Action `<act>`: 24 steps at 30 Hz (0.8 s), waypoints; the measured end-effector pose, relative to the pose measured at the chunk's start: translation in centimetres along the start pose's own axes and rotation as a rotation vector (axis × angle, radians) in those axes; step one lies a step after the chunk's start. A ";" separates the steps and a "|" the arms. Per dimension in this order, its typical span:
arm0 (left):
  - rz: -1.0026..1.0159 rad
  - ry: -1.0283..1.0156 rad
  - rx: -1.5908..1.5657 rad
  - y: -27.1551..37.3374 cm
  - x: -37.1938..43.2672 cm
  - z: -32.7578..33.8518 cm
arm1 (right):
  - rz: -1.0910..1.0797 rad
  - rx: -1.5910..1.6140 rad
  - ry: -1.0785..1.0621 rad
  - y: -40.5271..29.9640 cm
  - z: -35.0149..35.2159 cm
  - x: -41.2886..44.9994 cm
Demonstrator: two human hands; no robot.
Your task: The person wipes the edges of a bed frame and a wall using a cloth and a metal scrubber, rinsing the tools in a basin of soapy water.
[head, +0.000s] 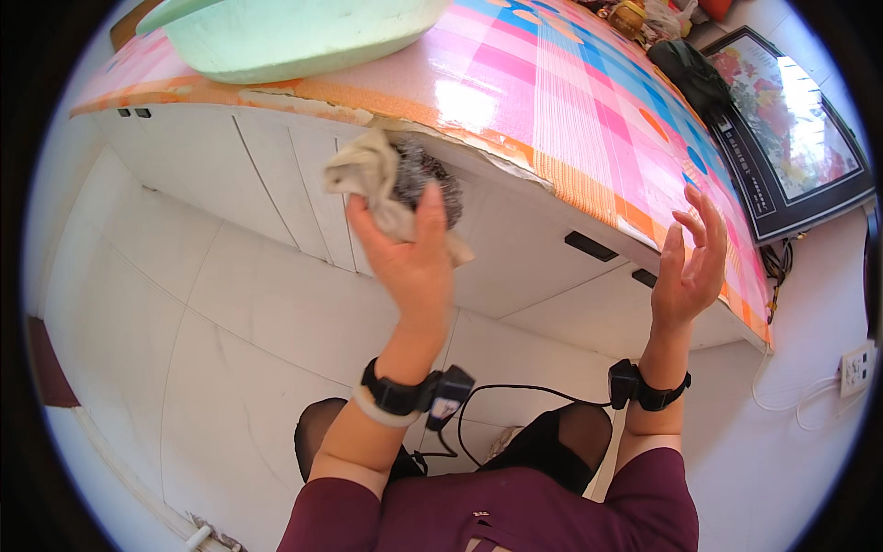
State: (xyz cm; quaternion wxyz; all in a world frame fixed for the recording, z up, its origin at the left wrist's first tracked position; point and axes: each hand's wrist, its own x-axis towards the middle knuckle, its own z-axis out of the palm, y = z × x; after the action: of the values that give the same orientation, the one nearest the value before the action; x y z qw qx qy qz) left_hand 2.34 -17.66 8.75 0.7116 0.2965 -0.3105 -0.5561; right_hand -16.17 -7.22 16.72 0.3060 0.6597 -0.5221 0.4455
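My left hand (414,255) holds a crumpled beige cloth (372,172) together with a grey, mesh-like wad (424,176), which looks like a scouring pad. Both are in front of the white cabinet, just below the worn edge of its top, and the cloth is slightly blurred. It is not clear whether they touch the cabinet front. My right hand (690,262) is raised at the cabinet's right part, palm up and fingers apart, with nothing in it. A plaid plastic tablecloth (510,90) in pink, orange and blue covers the cabinet top.
A pale green plastic basin (296,41) sits on the top at the left. At the right are a black bag (690,76), a black appliance with a floral glass panel (786,117) and a jar (626,17). Black handles (590,245) mark the cabinet doors. A power strip (857,371) with white cords is at far right.
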 end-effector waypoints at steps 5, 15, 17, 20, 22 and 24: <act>0.505 -0.114 0.512 -3.4 -2.0 1.5 | -0.042 0.026 -0.012 0.4 1.1 1.7; 0.257 0.286 0.049 0.3 7.7 -0.9 | 0.073 0.039 -0.098 0.2 2.1 3.8; 0.254 0.293 -0.004 0.8 8.1 -1.3 | 0.094 0.028 -0.131 0.1 2.4 3.7; 0.350 0.258 0.220 -2.0 4.8 0.0 | 0.116 -0.103 -0.237 -0.2 2.4 3.4; 0.413 0.230 0.347 -1.1 4.3 0.1 | 0.096 -0.115 -0.283 -1.3 3.0 3.8; 0.243 0.182 0.066 0.7 6.2 -0.3 | 0.070 -0.133 -0.358 -1.8 3.7 4.2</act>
State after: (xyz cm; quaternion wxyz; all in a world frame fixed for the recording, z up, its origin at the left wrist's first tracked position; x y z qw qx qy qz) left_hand 4.22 -23.53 9.79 0.7886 0.3291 -0.2965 -0.4264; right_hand -13.23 -11.72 19.06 0.2355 0.6881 -0.6192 0.2961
